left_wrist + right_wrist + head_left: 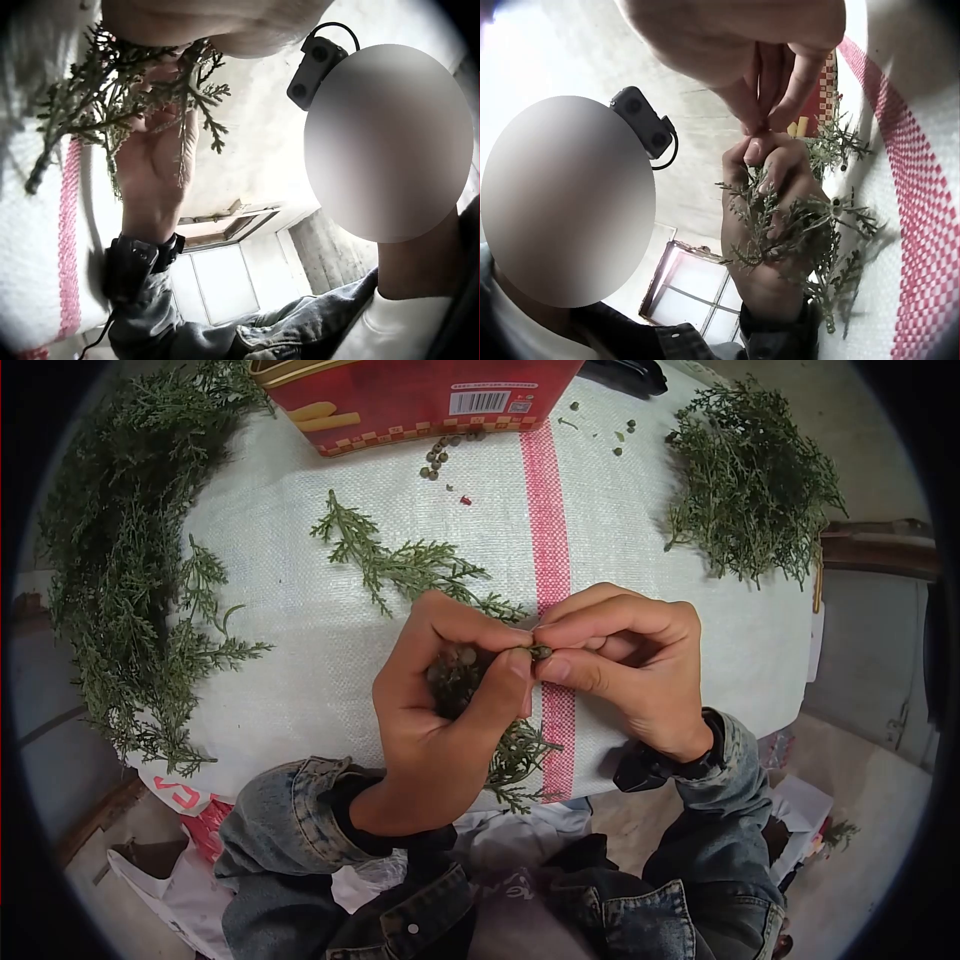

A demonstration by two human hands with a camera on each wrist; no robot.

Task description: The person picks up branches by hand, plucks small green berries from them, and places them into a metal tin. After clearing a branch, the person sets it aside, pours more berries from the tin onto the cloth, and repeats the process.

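Note:
In the head view, the left hand (pixel 437 710) curls round a green conifer sprig (pixel 520 760) with small round cones in the palm. Its thumb and index finger meet the right hand's fingertips. The right hand (pixel 635 665) pinches a small dark cone (pixel 541 652) between thumb and index finger. Leafy twigs of the sprig hang below the left hand, also in the right wrist view (pixel 769 225). A longer green branch (pixel 400 565) lies on the white woven cloth (pixel 640 510) just beyond the hands.
A large pile of branches (pixel 130 560) lies at the left, a smaller heap (pixel 750 480) at the back right. A red box (pixel 420 405) stands at the back, with loose round cones (pixel 435 460) before it. A black object (pixel 630 374) lies beside the box.

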